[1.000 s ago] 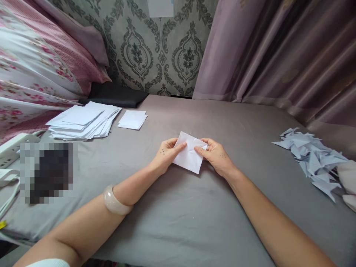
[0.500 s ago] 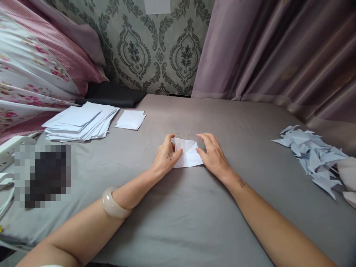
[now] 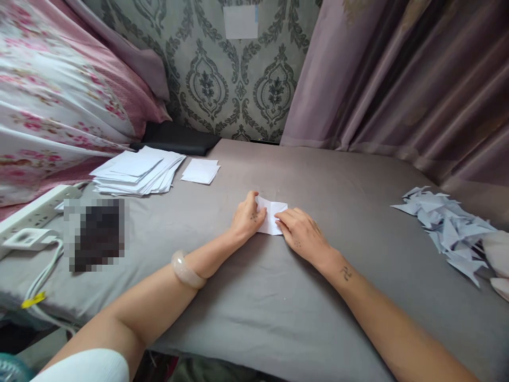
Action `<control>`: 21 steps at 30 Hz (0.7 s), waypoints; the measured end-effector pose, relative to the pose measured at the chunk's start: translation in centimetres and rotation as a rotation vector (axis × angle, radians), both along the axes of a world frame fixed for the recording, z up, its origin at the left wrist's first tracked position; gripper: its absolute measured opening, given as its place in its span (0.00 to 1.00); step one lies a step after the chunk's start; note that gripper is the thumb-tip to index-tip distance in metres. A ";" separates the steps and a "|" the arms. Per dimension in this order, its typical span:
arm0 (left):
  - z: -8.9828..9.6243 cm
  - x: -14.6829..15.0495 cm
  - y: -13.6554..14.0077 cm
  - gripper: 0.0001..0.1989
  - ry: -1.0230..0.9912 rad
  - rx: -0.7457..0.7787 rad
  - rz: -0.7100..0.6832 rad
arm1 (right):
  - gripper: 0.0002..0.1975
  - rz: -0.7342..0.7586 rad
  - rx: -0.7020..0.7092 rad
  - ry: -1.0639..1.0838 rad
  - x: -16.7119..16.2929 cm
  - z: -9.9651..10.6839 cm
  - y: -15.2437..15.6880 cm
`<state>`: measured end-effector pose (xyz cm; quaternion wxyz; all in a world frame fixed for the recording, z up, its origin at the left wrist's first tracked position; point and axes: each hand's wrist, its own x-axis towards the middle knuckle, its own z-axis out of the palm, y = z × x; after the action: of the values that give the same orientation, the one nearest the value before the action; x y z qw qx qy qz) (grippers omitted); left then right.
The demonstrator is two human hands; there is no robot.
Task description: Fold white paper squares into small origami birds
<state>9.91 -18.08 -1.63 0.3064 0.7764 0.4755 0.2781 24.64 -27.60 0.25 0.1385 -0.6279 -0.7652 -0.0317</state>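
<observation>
A small creased sheet of white paper lies on the grey cloth, between my two hands. My left hand pinches its left edge, thumb on top and the fingers behind it. My right hand reaches over the right part of the sheet, its thumb and fingertips close together on the paper and covering that edge. Crease lines show across the middle of the sheet.
A thick stack of white paper and a smaller pile of squares lie back left. Folded paper pieces are heaped at the right. A power strip with cables and a blurred dark object are at the left.
My right hand has moved in over the paper, its fingers now drawn together on the sheet's right part. My left hand keeps its hold. The view has shifted a little.
</observation>
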 end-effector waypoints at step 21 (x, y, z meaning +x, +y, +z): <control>0.3 -1.9 1.2 0.14 0.327 0.177 -0.008 | 0.18 0.077 0.027 0.034 1.7 -2.2 0.3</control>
<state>8.04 -16.87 -1.29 0.1567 0.8371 0.4894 0.1876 26.38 -27.31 -1.90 0.1610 -0.5966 -0.7858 -0.0258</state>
